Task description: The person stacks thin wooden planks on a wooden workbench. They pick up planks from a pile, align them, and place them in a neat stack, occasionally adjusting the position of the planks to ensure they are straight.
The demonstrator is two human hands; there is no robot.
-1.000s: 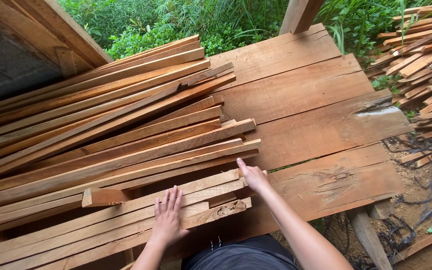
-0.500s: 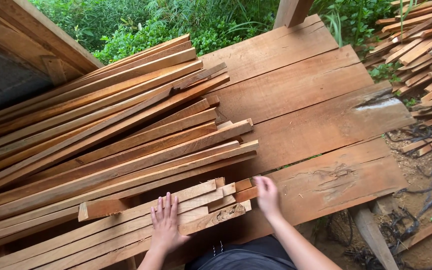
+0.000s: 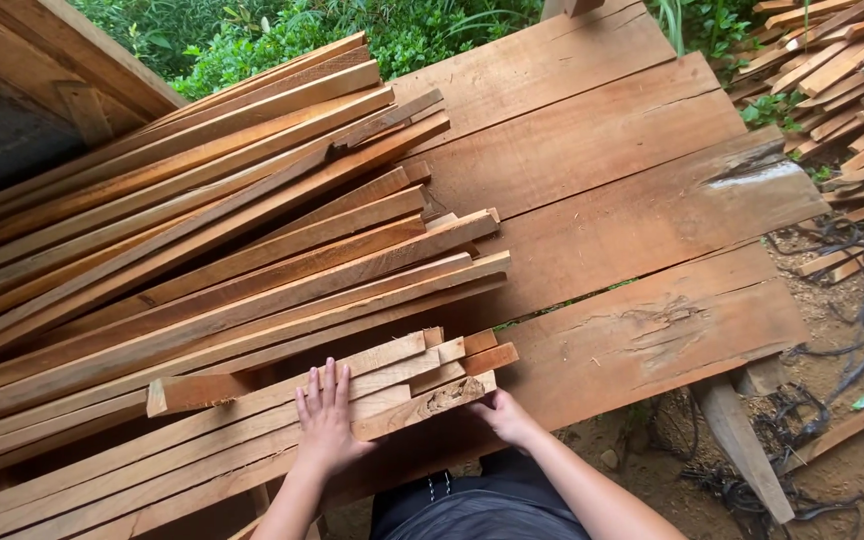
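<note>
Left hand (image 3: 327, 420) presses flat, fingers spread, on the nearest bundle of wooden slats (image 3: 252, 420) at the plank platform's (image 3: 652, 330) near edge, while right hand (image 3: 505, 415), moved down since 1 second ago, cups the bundle's end.

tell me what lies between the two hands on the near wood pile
In the head view, only pale slat ends lie between the left hand and right hand.
</note>
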